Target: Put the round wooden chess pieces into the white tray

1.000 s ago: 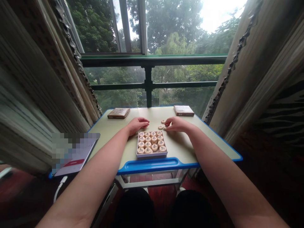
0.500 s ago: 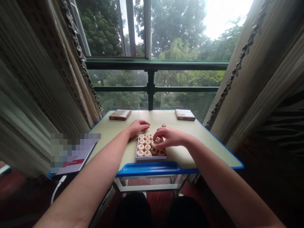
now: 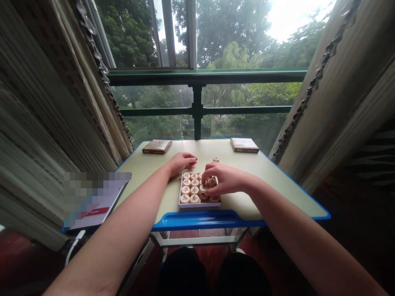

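A shallow white-sided box (image 3: pixel 200 206) of round wooden Chinese chess pieces lies near the table's front edge. Black characters mark the pieces, such as the one in the front left corner (image 3: pixel 184 199). My right hand (image 3: pixel 226 179) is over the right part of the box, thumb and fingers closed around a wooden Chinese chess piece (image 3: pixel 204 188) and hiding some others. On the table behind the box rests my left hand (image 3: pixel 182 163), its fingers curled together, with nothing visible in them. A single piece (image 3: pixel 216 159) is on the table beyond my right hand.
Two flat brown boxes lie at the back, one on the left (image 3: pixel 157 146) and one on the right (image 3: pixel 245 145). The pale table (image 3: pixel 271 195) has a blue rim and a blue front tray (image 3: pixel 197 218). A partly blurred-out flat item (image 3: pixel 112 193) is at the left, near a white cable (image 3: pixel 74 246).
The camera view has shifted slightly. My right hand stays over the box, its grip on the piece little changed. My left hand's fingers are curled a little more.
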### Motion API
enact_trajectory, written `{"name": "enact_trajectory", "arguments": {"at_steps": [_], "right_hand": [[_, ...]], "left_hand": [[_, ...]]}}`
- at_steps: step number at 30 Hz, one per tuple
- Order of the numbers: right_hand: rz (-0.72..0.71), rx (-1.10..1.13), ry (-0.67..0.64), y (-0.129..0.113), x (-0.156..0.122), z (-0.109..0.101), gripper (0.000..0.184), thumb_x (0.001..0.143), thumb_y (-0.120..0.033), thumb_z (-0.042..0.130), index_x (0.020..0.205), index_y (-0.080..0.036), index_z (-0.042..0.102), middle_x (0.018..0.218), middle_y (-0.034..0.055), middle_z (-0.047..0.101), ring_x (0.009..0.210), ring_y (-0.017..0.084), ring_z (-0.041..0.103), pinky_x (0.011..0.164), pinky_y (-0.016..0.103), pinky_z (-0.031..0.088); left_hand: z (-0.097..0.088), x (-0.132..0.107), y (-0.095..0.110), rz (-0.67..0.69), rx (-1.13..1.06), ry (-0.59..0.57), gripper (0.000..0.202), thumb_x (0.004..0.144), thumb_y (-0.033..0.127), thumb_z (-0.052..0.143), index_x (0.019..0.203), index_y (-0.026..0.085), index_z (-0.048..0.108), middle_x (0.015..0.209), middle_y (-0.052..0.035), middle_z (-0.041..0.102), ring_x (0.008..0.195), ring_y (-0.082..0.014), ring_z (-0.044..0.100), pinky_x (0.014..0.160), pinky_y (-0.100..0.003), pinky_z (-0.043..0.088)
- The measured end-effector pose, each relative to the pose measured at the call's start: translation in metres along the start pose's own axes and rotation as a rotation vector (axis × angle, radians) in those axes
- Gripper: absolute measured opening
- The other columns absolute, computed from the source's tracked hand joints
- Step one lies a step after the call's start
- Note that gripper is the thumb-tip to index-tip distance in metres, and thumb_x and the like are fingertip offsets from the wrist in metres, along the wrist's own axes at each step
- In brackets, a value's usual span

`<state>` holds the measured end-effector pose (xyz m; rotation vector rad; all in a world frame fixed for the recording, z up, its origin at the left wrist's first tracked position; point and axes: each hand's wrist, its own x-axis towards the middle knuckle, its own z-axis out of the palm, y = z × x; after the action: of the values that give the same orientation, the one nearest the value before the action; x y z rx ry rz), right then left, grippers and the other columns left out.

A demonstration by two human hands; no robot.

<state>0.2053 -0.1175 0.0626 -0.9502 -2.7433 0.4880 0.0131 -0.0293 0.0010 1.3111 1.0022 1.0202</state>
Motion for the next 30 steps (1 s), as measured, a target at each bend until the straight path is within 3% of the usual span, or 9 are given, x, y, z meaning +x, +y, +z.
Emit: {"name": "enact_trajectory", "arguments": {"at_steps": [18, 24, 30], "right_hand": [[-0.026, -0.003, 0.012, -0.005, 0.000, 0.000, 0.020, 0.064, -0.027, 0.068, 0.081, -0.018, 0.068, 0.078, 0.0028, 0.052, 0.070, 0.014, 0.048, 0.063, 0.025, 0.037], [-0.186, 0.028, -0.015, -0.010, -0.002, 0.001, 0.010, 0.071, -0.023, 0.061, 0.073, -0.018, 0.070, 0.074, 0.0029, 0.052, 0.073, 0.014, 0.047, 0.070, 0.026, 0.037], [-0.311, -0.100, 0.000, -0.015, -0.004, 0.009, 0.017, 0.072, -0.023, 0.059, 0.060, -0.019, 0.069, 0.067, 0.0015, 0.050, 0.069, 0.013, 0.042, 0.075, 0.028, 0.034]], "left_hand": [[0.002, -0.003, 0.004, -0.009, 0.008, 0.010, 0.014, 0.064, 0.019, 0.070, 0.071, 0.009, 0.063, 0.064, -0.0061, 0.063, 0.058, -0.0102, 0.057, 0.065, -0.028, 0.047], [0.003, -0.004, 0.004, -0.012, 0.014, 0.010, 0.013, 0.065, 0.018, 0.070, 0.071, 0.008, 0.063, 0.064, -0.0062, 0.062, 0.058, -0.0103, 0.056, 0.066, -0.028, 0.047], [0.002, -0.003, 0.003, -0.010, 0.026, 0.006, 0.011, 0.067, 0.018, 0.068, 0.071, 0.008, 0.063, 0.066, -0.0066, 0.063, 0.059, -0.0105, 0.057, 0.067, -0.029, 0.047]]}}
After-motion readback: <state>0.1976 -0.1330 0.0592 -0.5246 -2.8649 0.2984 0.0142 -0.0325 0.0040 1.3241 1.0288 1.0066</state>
